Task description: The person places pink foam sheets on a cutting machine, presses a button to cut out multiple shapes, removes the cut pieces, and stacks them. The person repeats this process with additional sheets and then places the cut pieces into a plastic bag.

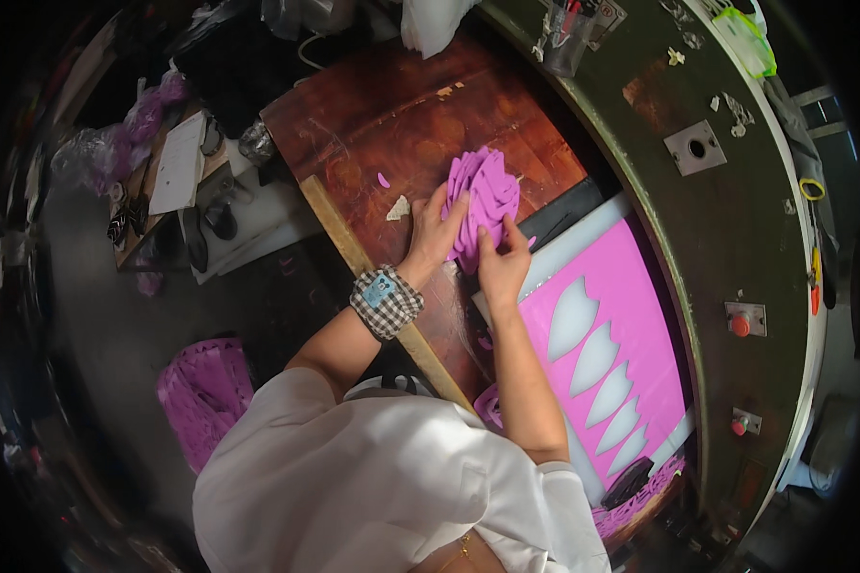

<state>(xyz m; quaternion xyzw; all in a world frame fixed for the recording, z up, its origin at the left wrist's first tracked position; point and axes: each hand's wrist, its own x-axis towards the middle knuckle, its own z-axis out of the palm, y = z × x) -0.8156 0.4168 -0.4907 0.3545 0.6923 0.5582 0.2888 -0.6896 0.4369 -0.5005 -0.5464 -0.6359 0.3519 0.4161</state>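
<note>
A stack of purple cut-out foam pieces [489, 196] lies on the brown wooden worktable [392, 115]. My left hand [437, 229] presses against the stack's left side, fingers spread on it. My right hand [503, 263] grips the stack's lower edge from the right. Both hands hold the pile together. A checked cuff with a small blue patch [385, 301] wraps my left wrist. Below my right hand lies a pink foam sheet [631, 286] with several pointed shapes cut out of it, showing white underneath.
A dark press machine [726, 220] with red buttons [741, 326] curves along the right. A pile of purple offcut sheets [204, 392] lies on the floor at left. A small side table [182, 181] holds paper and dark pieces. Small scraps [398, 207] lie on the worktable.
</note>
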